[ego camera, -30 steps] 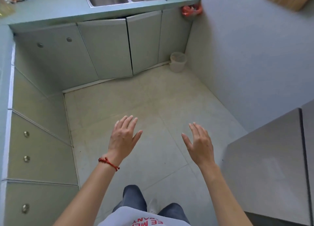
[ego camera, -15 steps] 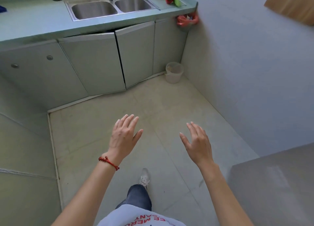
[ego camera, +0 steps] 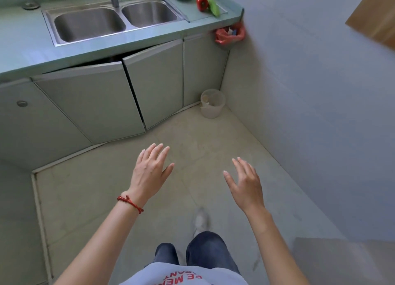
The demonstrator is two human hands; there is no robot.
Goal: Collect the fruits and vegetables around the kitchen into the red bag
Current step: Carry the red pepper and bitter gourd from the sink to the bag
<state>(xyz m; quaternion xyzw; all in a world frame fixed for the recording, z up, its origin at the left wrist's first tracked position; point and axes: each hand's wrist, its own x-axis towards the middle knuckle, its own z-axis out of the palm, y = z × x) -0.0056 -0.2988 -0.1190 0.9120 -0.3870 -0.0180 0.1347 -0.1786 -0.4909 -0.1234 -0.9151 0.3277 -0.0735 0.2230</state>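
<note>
Beside the sink, the red pepper (ego camera: pixel 202 2) and green vegetable (ego camera: pixel 213 6) await collection; the red bag (ego camera: pixel 229 34) hangs nearby, while left hand (ego camera: pixel 149 173) and right hand (ego camera: pixel 245 185) are relaxed, grasping nothing.

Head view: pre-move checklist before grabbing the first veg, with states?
1. Both hands free: left hand and right hand hold nothing, fingers straight: ok.
2. Target visible: red pepper beside green vegetable on the counter right of the sink: ok.
3. Red bag located, hanging below the counter corner: ok.
4. Bag mouth open enough: cannot tell.
5. Produce within reach: not ok, hands well short of the counter.
</note>
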